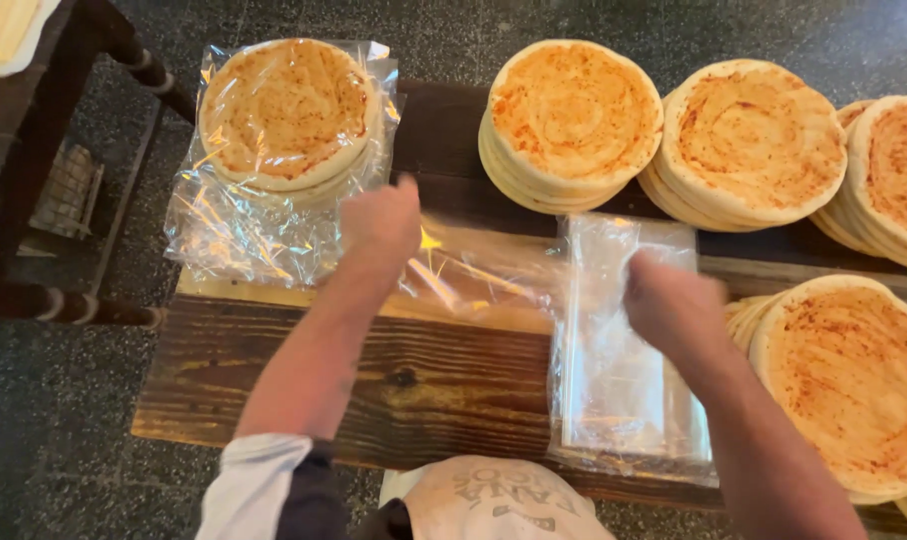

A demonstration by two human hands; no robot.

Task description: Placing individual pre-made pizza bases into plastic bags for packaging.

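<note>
My left hand (379, 222) pinched a glossy, crinkled clear plastic bag (474, 270); my right hand (674, 305) touched the smooth stack of transparent plastic bags (614, 400) on the rough, matt dark wooden table (424, 385).

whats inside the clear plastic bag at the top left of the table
The clear plastic bag holds a stack of round flatbreads. Only the browned top one shows fully; edges of others peek out beneath, so their count is hidden.
</note>
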